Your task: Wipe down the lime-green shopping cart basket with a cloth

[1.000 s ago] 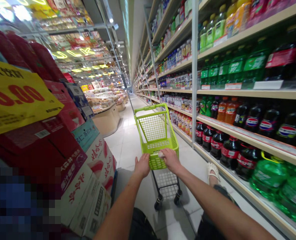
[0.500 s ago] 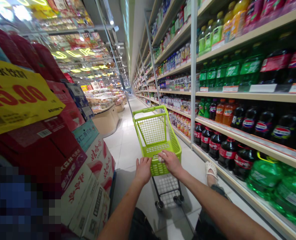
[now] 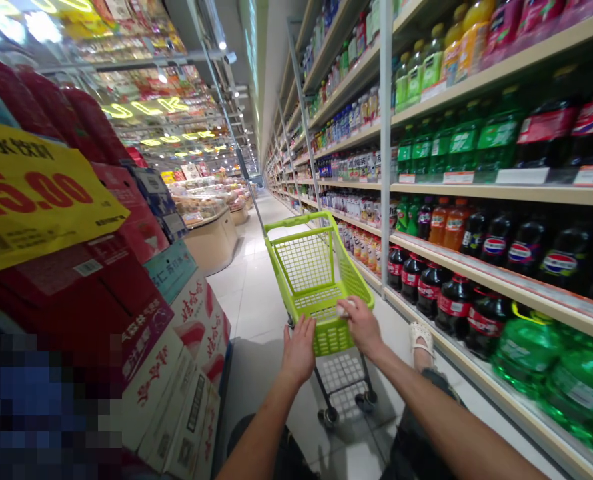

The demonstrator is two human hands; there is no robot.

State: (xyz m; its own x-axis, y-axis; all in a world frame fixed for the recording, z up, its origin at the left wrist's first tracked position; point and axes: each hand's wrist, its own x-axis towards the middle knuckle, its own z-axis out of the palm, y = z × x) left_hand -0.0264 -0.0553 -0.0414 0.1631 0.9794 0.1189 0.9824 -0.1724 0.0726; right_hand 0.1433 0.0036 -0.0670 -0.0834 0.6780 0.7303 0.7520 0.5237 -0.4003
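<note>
In the head view a lime-green shopping cart [image 3: 329,339] stands in front of me, with no goods visible in its basket. My left hand [image 3: 300,348] has its fingers bent over the left part of the cart's near rim. At the right part of that rim, my right hand [image 3: 363,328] is closed. A small whitish thing shows at its fingers, too small to name. The cart's dark lower frame and wheels [image 3: 328,417] rest on the tiled floor.
Shelves of drink bottles [image 3: 456,283] line the right side. Stacked drink cartons [image 3: 196,313] and a yellow price sign [image 3: 46,193] rise close on my left. A white shoe [image 3: 421,341] is by the lower shelf. Display counters [image 3: 211,240] stand farther along the aisle.
The cart's near end has swung to the right and slightly closer. Both hands have moved right with it, still at its rim.
</note>
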